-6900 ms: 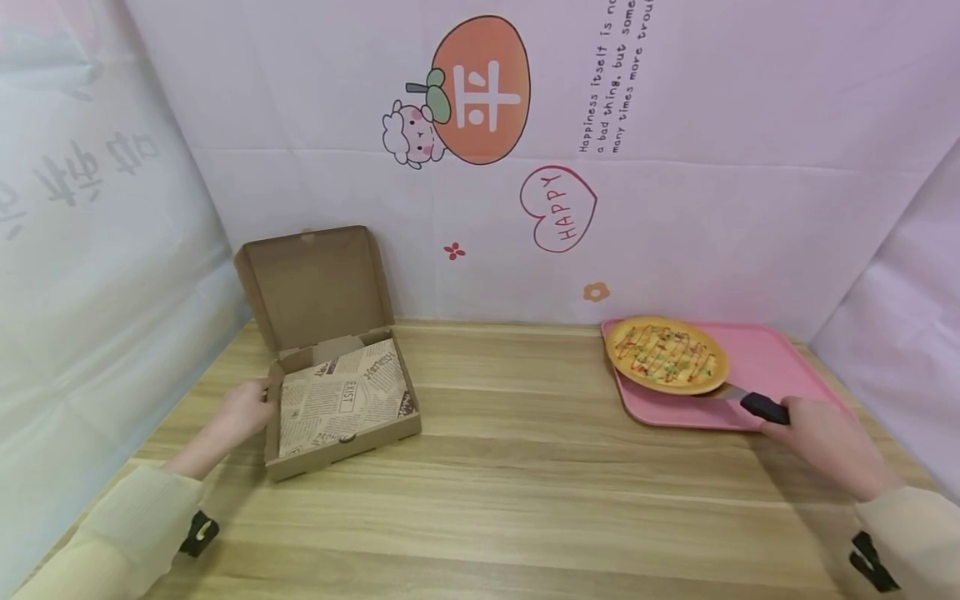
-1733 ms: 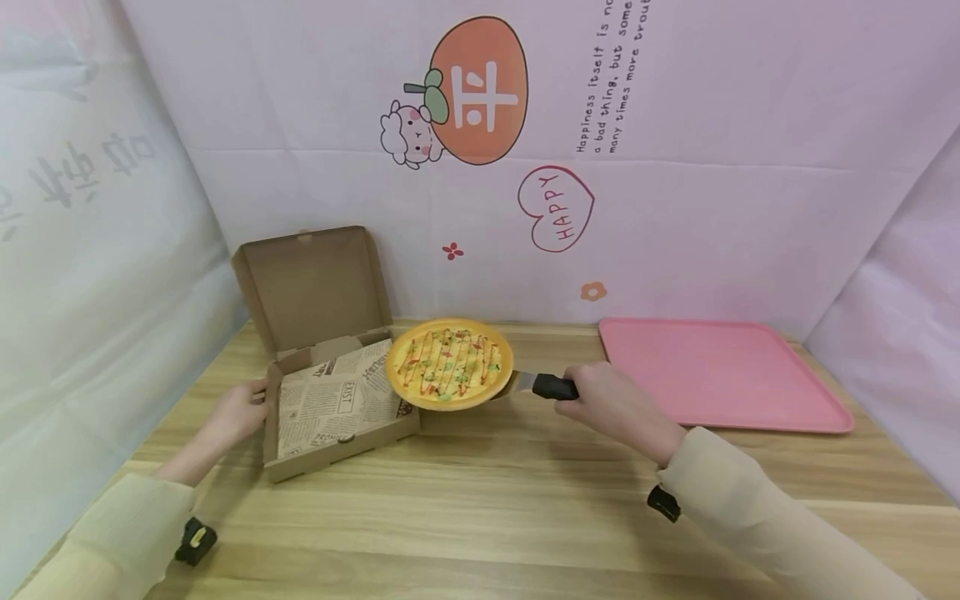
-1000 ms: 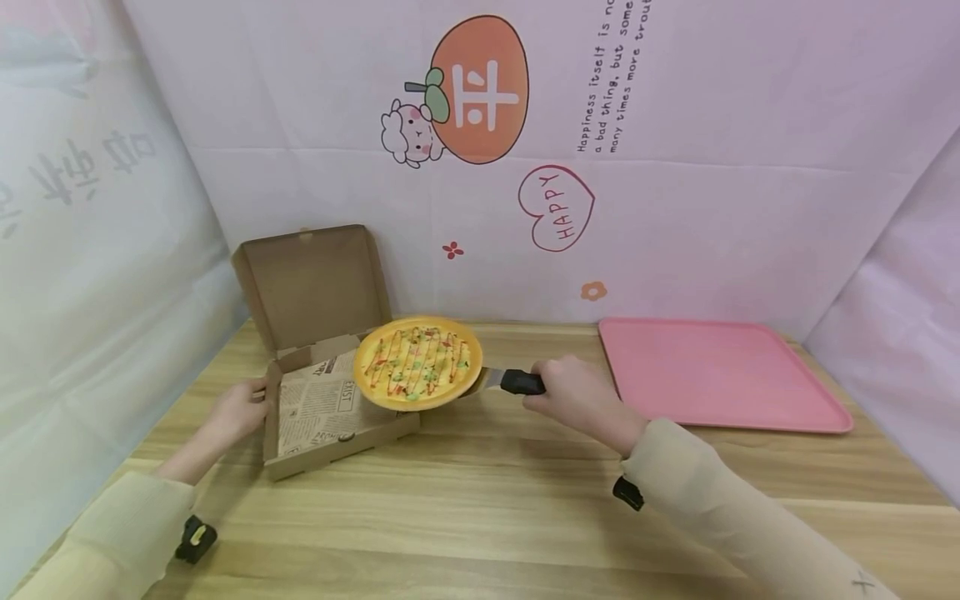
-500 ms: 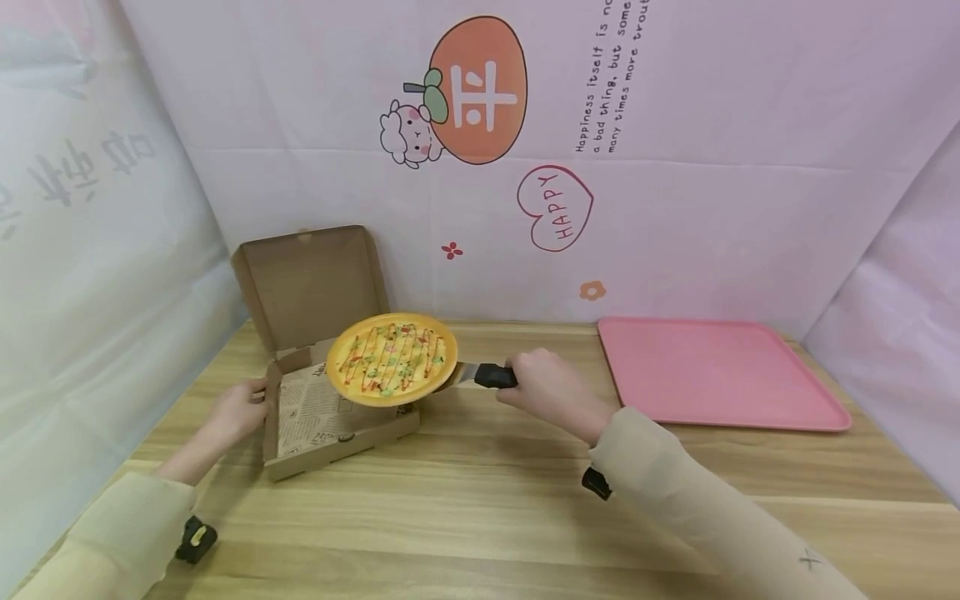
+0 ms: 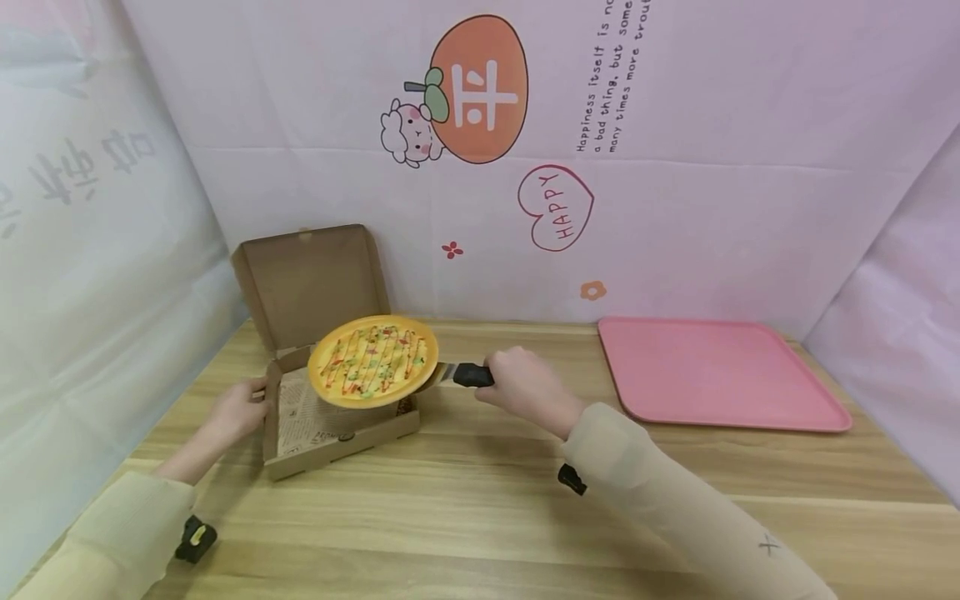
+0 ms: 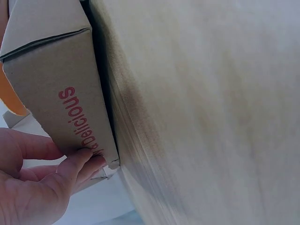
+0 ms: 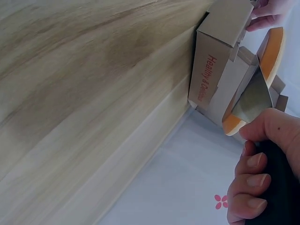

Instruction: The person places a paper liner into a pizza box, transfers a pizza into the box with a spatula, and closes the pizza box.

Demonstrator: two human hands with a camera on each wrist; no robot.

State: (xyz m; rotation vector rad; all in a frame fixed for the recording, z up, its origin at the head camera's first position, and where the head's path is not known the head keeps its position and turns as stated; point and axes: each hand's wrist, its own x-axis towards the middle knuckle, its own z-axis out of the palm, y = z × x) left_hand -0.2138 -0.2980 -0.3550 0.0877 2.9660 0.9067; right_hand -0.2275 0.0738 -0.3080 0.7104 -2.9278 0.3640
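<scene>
A round pizza [image 5: 373,360] with a yellow rim and red sauce lines rests on the metal blade of a pizza server [image 7: 257,96]. My right hand [image 5: 528,387] grips the server's black handle [image 5: 474,375]. The pizza hangs over the base of a brown cardboard pizza box [image 5: 337,450], overlapping its right edge and hiding much of the newsprint liner [image 5: 300,417]. The box lid [image 5: 318,287] stands raised at the back. My left hand [image 5: 238,410] holds the left wall of the box, with thumb and fingers pinching the cardboard [image 6: 61,103] in the left wrist view.
A pink tray [image 5: 720,371] lies at the back right of the wooden table [image 5: 450,517]. A printed white cloth [image 5: 675,233] hangs behind the table, and more cloth hangs at both sides.
My right hand has carried the pizza on the server leftward, from over the pink tray to over the box. My left hand has stayed at the box's left wall.
</scene>
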